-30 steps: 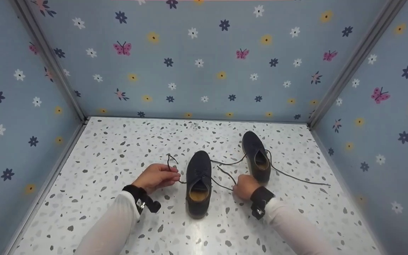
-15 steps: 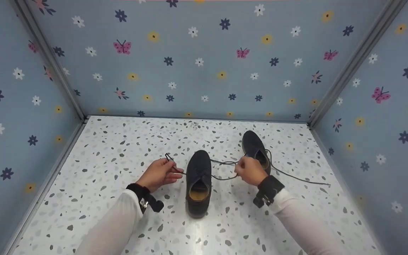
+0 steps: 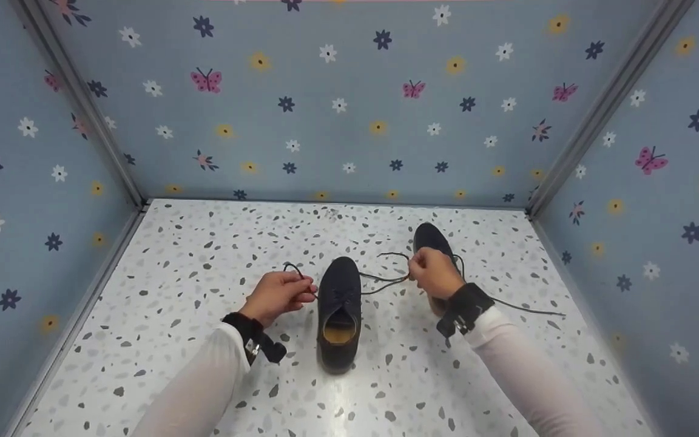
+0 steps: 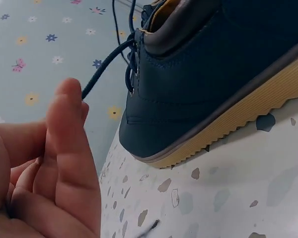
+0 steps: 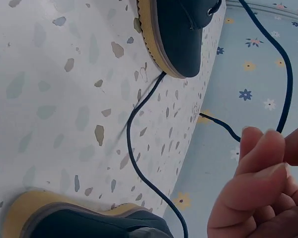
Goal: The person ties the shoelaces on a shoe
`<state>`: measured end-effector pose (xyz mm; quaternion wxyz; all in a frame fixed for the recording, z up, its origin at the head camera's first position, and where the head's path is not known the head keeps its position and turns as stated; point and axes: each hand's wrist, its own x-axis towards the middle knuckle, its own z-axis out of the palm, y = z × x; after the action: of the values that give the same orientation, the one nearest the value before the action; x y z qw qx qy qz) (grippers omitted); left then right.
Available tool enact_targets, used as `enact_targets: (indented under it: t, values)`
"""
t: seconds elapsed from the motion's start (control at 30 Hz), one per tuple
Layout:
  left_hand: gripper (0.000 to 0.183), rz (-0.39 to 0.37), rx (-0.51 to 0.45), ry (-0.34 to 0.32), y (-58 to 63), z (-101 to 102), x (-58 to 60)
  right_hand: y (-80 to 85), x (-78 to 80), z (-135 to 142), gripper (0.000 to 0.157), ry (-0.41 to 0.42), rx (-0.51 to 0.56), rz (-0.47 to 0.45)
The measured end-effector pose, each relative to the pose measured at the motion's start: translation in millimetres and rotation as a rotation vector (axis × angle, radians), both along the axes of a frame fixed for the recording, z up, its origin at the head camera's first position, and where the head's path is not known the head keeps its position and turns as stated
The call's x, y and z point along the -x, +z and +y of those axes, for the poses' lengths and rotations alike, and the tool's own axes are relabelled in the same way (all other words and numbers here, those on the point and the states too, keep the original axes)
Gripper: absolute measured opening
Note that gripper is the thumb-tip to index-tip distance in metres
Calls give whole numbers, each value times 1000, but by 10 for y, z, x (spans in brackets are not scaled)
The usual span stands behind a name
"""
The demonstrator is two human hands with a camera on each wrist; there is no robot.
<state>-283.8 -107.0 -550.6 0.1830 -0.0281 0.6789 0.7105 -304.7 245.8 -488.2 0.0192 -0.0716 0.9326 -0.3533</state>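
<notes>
A dark navy lace-up shoe [image 3: 340, 315] with a tan sole stands between my hands, toe pointing away. My left hand [image 3: 278, 296] pinches one of its shoelaces [image 4: 105, 63] just left of the shoe, and the lace's end loops up above the fingers. To the right, my right hand [image 3: 435, 272] pinches the other shoelace [image 5: 286, 64] between thumb and fingers, with a short free end sticking out past them. That hand is over the second navy shoe [image 3: 429, 234] and hides much of it in the head view.
A loose lace [image 3: 525, 308] from the second shoe trails right across the speckled floor [image 3: 234, 237]. Its other lace [image 5: 134, 153] runs left toward the first shoe. Blue flowered panels [image 3: 337, 91] stand at the back and both sides.
My right hand has moved away from me and slightly right, carrying its lace over the second shoe. My left hand has shifted slightly right and up, still pinching its lace.
</notes>
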Motion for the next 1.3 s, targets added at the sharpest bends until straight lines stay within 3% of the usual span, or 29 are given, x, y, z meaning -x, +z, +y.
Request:
enact_targets:
  t: [0.2, 0.37, 0.63, 0.97, 1.3]
  values:
    - [30, 100, 164, -37, 26, 99, -21, 112, 133, -97, 16, 26, -58, 32]
    - [27, 161, 235, -75, 41, 178, -50, 220, 237, -259, 19, 69, -98, 52]
    - [21, 208, 378, -141, 17, 255, -75, 316, 367, -554, 19, 125, -166, 99]
    - [27, 195, 375, -188, 9, 280, -84, 346, 478, -843, 20, 181, -235, 121]
    - [25, 219, 336, -237, -51, 285, -77, 326, 523, -1167, 18, 305, -253, 159]
